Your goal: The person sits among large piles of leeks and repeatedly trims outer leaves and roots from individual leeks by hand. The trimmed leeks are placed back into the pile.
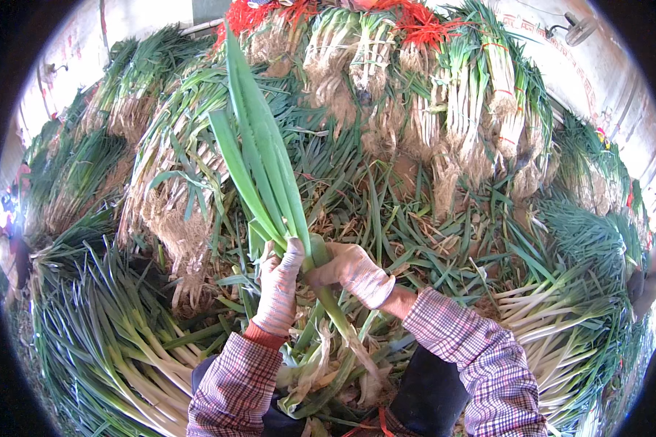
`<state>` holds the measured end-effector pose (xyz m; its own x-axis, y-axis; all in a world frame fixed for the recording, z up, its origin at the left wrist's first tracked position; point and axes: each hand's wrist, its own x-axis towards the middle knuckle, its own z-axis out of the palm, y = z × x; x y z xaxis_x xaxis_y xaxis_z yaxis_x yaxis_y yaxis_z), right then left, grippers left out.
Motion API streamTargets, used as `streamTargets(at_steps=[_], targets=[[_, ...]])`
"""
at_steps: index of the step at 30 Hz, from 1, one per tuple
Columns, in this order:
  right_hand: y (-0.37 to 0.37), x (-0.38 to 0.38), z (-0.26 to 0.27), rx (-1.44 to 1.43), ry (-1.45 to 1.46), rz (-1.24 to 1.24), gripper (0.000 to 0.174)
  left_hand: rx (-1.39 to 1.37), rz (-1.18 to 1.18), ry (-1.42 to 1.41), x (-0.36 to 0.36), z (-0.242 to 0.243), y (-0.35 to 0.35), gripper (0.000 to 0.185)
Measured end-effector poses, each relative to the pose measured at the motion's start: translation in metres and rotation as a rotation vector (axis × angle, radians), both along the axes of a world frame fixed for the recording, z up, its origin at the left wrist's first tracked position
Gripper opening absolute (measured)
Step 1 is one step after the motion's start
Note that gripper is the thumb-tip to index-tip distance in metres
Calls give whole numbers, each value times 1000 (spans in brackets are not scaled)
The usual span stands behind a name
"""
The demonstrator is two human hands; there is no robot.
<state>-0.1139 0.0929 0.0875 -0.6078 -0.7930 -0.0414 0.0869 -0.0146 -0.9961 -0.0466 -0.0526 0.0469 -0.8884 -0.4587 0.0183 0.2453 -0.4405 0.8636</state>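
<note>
A large green onion (268, 158) with broad green leaves slants up and away in front of me. My left hand (281, 278), in a striped knit glove, grips it around the base of the leaves, thumb upward. My right hand (355, 273), in a matching glove, closes on the same plant from the right, its fingers around a folded outer leaf (318, 250). Below the hands, a stalk (339, 317) runs down toward brownish roots. Peeled leaves and dry skins (320, 371) lie beneath, between my legs. The fingertips of both hands are partly hidden.
Loose green onions with clean white stalks lie at left (136, 355) and right (552, 338). A heap of unpeeled, rooted onions (180, 180) rises ahead. Tied bundles (464, 104) and red ties (426, 27) are behind. Cut leaves (393, 229) litter the ground. A wall fan (579, 30) hangs at upper right.
</note>
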Motion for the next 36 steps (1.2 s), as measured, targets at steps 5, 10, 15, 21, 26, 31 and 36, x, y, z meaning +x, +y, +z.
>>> streamTargets(at_steps=[5, 10, 15, 21, 26, 31, 36], targets=[[-12, 4, 12, 250, 104, -90, 33, 6, 21, -9, 2, 6, -2, 51], [-13, 18, 12, 244, 68, -127, 39, 65, 164, -1, 0, 9, 0, 59], [-12, 36, 3, 527, 350, 64, 25, 143, 246, 11, 2, 4, -36, 46], [17, 12, -28, 829, 723, 505, 42, 99, 334, 26, 27, 29, -74, 54], [50, -3, -60, 830, 551, 642, 39, 173, 390, 23, 36, 19, -97, 46], [47, -24, -53, 819, 368, 184, 48, 51, 241, 18, 31, 23, -58, 38], [3, -31, -10, 75, -197, 104, 53, -30, 44, -24, 18, 20, -26, 43]])
